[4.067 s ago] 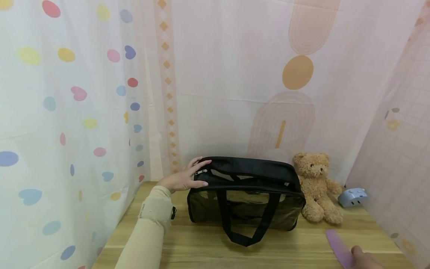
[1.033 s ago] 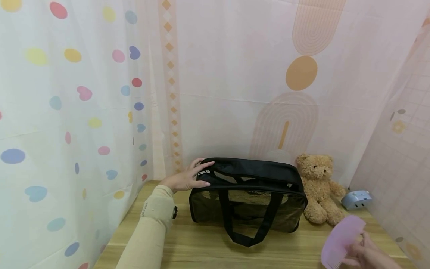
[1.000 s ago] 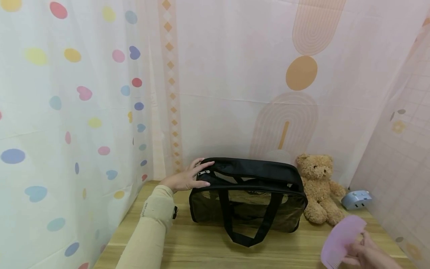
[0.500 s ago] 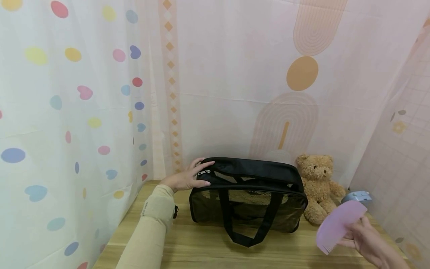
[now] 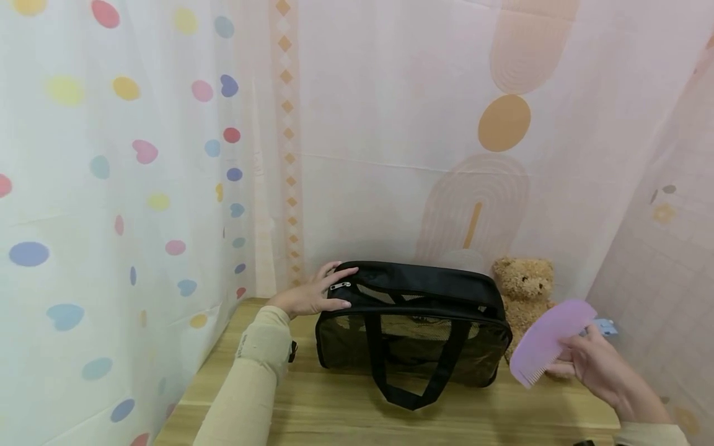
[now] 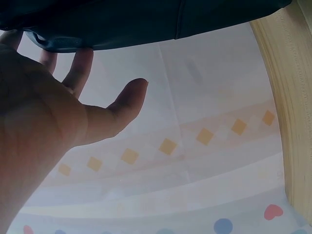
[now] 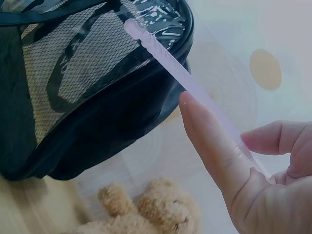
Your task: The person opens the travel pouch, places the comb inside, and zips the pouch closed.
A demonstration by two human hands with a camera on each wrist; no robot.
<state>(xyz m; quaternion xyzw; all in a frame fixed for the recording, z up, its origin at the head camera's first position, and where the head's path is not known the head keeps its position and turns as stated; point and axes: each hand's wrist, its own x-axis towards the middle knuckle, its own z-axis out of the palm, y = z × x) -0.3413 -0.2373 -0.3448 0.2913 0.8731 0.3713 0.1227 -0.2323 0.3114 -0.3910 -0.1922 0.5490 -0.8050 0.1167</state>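
A pale purple comb [image 5: 549,337] is pinched between the thumb and fingers of my right hand [image 5: 605,368], raised in front of the teddy bear. Its teeth point down toward the table. In the right wrist view the comb [image 7: 187,83] appears edge-on, its tip overlapping the bag [image 7: 87,63]. A black bag [image 5: 413,282] with see-through and mesh panels stands upright, its zipped top partly open. My left hand [image 5: 307,298] rests with spread fingers on the bag's left end, close to the zipper pull [image 5: 340,285]. In the left wrist view, fingers [image 6: 80,68] reach the bag's dark side.
The brown teddy bear [image 5: 521,277] sits right of the bag, partly hidden by the comb. Behind my right hand shows a small light-blue object [image 5: 605,326]. A black carrying strap [image 5: 411,396] hangs forward onto the wooden table [image 5: 312,409]. Patterned curtains [image 5: 379,124] enclose the table.
My right hand has lifted the comb from low at the front right, moving it up and leftward toward the bag. My left hand and the bag have stayed in place.
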